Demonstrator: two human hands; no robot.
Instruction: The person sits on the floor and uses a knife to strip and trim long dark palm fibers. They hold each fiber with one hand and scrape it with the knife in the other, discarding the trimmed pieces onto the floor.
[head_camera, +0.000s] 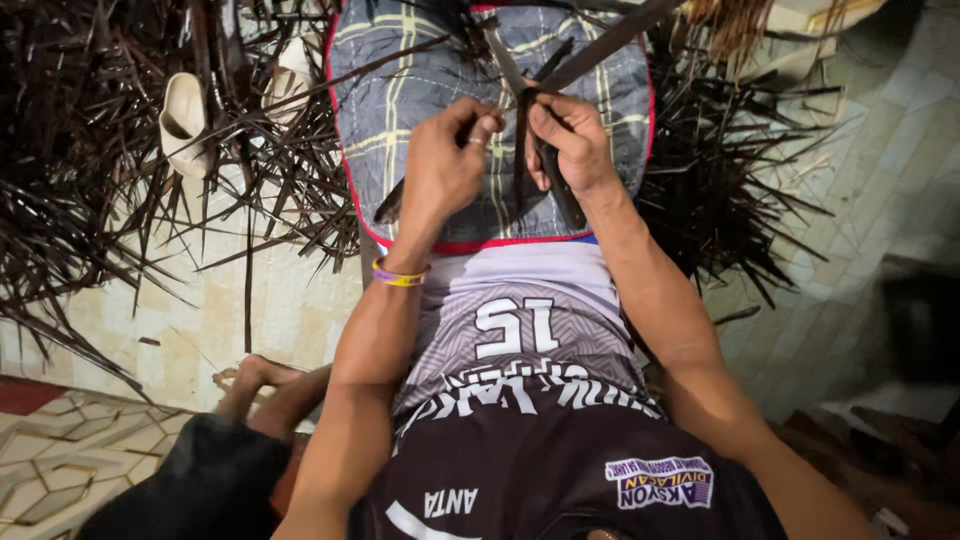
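I sit with a grey plaid cloth (400, 90) with a red edge spread over my lap. My left hand (445, 165), with a ring and a yellow-purple wristband, is closed on a long dark palm leaf strip (610, 40) that runs up to the right. My right hand (565, 140) grips a knife (505, 60); its grey blade points up-left against the strip and its dark handle sticks out below the hand. The two hands almost touch above the cloth.
Heaps of dry dark palm leaves (90, 200) lie to the left and to the right (720, 190) on the pale tiled floor (290, 310). A pale sandal (185, 120) rests among the left heap. Another person's bare foot (262, 380) shows at lower left.
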